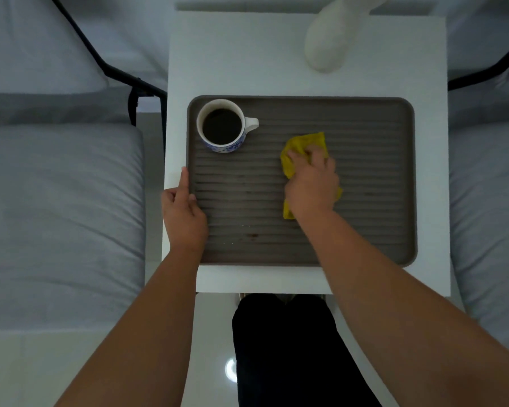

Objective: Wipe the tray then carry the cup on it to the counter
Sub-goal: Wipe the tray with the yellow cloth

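White side table (247, 54) between grey cushions: your ribbed brown tray (365, 230) carries a white cup (222, 126) of dark liquid in its far-left corner, bare ridges elsewhere. Your right hand (312, 183) curls over a yellow cloth (306, 142) mid-tray; your left hand (184, 212) clasps the tray's left rim.

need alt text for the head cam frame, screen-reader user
A person's right hand presses a yellow cloth onto a ridged brown tray on a white table, while the left hand grips the tray's left edge. A cup of dark liquid stands in the tray's far left corner.
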`<action>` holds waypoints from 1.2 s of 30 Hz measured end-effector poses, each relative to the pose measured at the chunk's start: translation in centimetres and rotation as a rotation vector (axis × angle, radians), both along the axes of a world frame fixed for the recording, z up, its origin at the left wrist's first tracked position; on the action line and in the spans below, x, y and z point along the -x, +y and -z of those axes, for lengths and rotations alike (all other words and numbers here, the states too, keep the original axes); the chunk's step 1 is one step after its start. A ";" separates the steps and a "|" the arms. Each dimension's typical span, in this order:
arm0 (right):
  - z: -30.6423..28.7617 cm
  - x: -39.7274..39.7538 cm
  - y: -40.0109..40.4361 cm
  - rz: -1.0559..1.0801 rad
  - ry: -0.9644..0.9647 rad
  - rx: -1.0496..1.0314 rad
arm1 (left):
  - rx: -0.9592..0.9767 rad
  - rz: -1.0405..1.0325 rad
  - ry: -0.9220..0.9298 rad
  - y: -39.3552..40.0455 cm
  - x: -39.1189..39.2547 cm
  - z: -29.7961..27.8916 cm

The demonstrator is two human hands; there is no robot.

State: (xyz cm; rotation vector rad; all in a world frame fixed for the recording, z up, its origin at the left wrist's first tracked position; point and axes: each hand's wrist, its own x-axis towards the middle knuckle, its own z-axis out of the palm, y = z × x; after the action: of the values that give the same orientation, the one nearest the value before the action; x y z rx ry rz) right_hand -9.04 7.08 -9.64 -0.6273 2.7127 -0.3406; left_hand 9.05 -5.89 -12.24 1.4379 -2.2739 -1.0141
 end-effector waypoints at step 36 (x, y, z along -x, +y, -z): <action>-0.6 -5.7 -5.7 -0.421 -0.072 -0.079 | -0.047 0.002 0.054 -0.3 0.1 -0.5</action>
State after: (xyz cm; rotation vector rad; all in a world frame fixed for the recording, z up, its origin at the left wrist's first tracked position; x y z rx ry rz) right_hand -3.35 1.40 -9.03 -1.1102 2.4294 -0.1442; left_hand 8.95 -6.19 -11.71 1.4088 -2.2285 -1.1010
